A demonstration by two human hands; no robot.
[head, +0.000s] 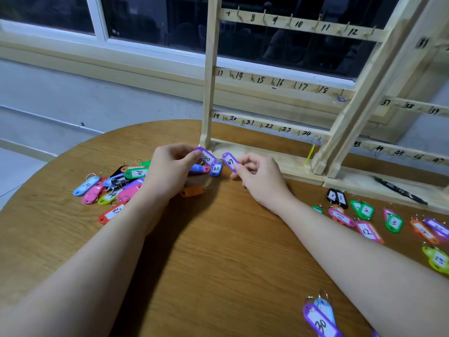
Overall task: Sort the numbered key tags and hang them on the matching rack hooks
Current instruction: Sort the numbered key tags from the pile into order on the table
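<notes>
Pinching one purple tag (207, 156) in the left hand (170, 171) and another (230, 162) in the right hand (258, 177), read both numbers before placing either.

Two hands (170, 166), two racks (279, 76), one table (206, 251).

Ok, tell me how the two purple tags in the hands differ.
The purple tag in the left hand seems to read 8; the purple tag in the right hand reads 47. The left hand's tag is pinched at its lower left end, the right hand's tag at its lower right end, so they lean opposite ways. The left one hangs over the tag pile, the right one over bare table. Both are purple with white labels.
</notes>
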